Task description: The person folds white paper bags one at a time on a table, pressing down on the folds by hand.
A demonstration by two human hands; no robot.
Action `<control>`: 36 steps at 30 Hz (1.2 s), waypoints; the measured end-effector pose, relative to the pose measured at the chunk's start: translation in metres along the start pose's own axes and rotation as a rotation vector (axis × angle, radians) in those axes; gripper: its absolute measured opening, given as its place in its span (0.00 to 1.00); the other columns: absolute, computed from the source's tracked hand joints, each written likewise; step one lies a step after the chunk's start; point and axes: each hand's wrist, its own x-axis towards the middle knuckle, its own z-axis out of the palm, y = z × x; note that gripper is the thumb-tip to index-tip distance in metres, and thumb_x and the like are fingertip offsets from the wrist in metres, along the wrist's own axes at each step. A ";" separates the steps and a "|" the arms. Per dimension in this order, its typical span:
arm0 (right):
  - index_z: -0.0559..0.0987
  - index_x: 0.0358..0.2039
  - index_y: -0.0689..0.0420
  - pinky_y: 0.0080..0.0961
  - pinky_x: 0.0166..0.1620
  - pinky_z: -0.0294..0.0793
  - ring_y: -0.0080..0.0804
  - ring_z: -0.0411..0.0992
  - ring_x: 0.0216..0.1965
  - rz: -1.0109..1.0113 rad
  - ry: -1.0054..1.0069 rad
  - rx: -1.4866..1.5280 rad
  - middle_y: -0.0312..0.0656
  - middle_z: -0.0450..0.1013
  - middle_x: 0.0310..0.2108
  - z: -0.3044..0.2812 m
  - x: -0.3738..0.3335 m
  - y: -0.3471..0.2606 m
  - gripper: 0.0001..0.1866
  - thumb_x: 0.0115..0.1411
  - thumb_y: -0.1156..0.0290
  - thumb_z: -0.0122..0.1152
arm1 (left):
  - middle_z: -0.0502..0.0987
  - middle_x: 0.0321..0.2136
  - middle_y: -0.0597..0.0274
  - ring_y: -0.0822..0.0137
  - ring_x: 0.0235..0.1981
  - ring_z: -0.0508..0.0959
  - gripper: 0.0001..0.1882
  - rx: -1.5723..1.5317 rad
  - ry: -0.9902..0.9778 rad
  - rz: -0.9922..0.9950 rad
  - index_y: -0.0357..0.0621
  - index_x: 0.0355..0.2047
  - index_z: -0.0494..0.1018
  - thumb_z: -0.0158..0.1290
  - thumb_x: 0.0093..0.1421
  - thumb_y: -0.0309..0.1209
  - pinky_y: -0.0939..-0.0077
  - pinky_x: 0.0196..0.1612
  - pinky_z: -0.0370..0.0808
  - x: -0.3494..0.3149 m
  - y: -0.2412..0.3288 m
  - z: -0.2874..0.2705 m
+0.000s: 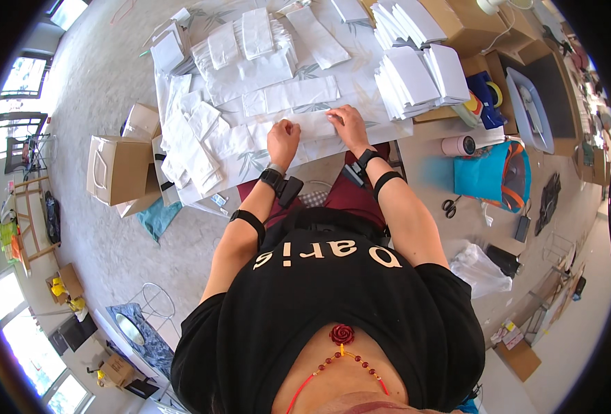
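A flat white pouch (311,125) of thin, slightly see-through material lies along the near edge of the table. At its left part, my left hand (283,143) is closed, the fingertips pinched on it. My right hand (349,127) pinches its right end between thumb and fingers. Just beyond it lies another flat white strip (292,95). More loose white pouches (192,138) are heaped to the left of my hands. Farther back, a layered pile of white pouches (250,58) rests on the patterned tablecloth (357,83).
Stacks of folded white paper pieces (407,79) stand at the back right, beside cardboard boxes (474,24). A pink cylinder (458,145) and a blue bag (485,176) are to the right, with black scissors (449,208) nearer. More cardboard boxes (123,165) stand left of the table.
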 end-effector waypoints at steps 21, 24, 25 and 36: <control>0.83 0.57 0.40 0.39 0.57 0.69 0.37 0.70 0.51 -0.184 -0.214 -0.250 0.35 0.70 0.49 -0.022 -0.004 0.013 0.27 0.55 0.56 0.74 | 0.80 0.36 0.52 0.48 0.37 0.80 0.12 0.116 -0.038 -0.094 0.41 0.36 0.78 0.61 0.58 0.36 0.55 0.40 0.76 -0.003 -0.001 -0.009; 0.82 0.58 0.40 0.39 0.57 0.69 0.37 0.70 0.50 -0.188 -0.220 -0.276 0.34 0.70 0.49 -0.023 -0.005 0.013 0.28 0.56 0.54 0.73 | 0.79 0.40 0.50 0.52 0.43 0.79 0.15 0.154 0.096 0.027 0.41 0.46 0.78 0.60 0.61 0.33 0.60 0.47 0.76 -0.012 0.008 -0.012; 0.82 0.58 0.40 0.39 0.57 0.68 0.37 0.70 0.50 -0.189 -0.221 -0.279 0.34 0.70 0.49 -0.023 -0.005 0.014 0.28 0.56 0.54 0.73 | 0.78 0.45 0.50 0.51 0.47 0.77 0.16 0.167 0.065 0.151 0.41 0.49 0.76 0.59 0.61 0.32 0.58 0.50 0.74 -0.015 0.011 -0.014; 0.81 0.59 0.39 0.39 0.57 0.68 0.36 0.69 0.50 -0.225 -0.219 -0.327 0.36 0.69 0.50 -0.022 -0.006 0.014 0.30 0.56 0.50 0.73 | 0.66 0.68 0.53 0.58 0.72 0.61 0.30 0.408 -0.195 0.638 0.39 0.63 0.69 0.59 0.62 0.35 0.47 0.73 0.52 -0.060 -0.008 -0.040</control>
